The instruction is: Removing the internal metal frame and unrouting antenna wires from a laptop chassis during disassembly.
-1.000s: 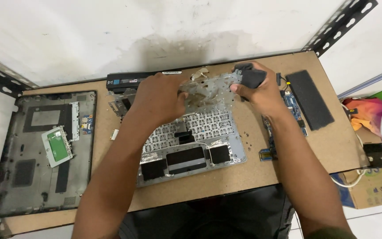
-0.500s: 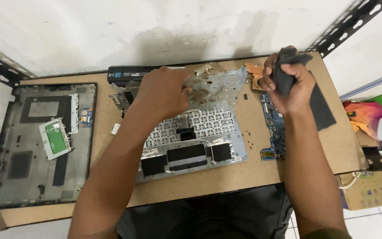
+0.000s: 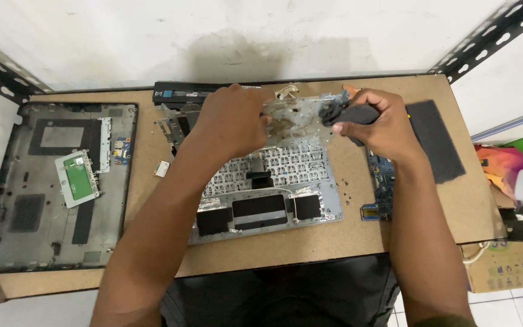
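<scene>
Left hand (image 3: 228, 121) lay palm-down and curled on the far left part of the silver laptop keyboard deck (image 3: 267, 194), which sat upside down at mid-desk; I couldn't tell if its fingers pinched anything. Right hand (image 3: 376, 127) was closed around a small dark block-like tool or part (image 3: 349, 115), pressed at the deck's far right corner. Right of the deck lay a blue circuit board (image 3: 379, 181), further right a black foam pad (image 3: 434, 139). Left of the deck sat the black plastic bottom cover (image 3: 49, 188); behind it a long black battery bar (image 3: 183, 94). My read on risk: hard pressing there could tear the foil or a thin ribbon, and loose bits right of the deck could scatter.
</scene>
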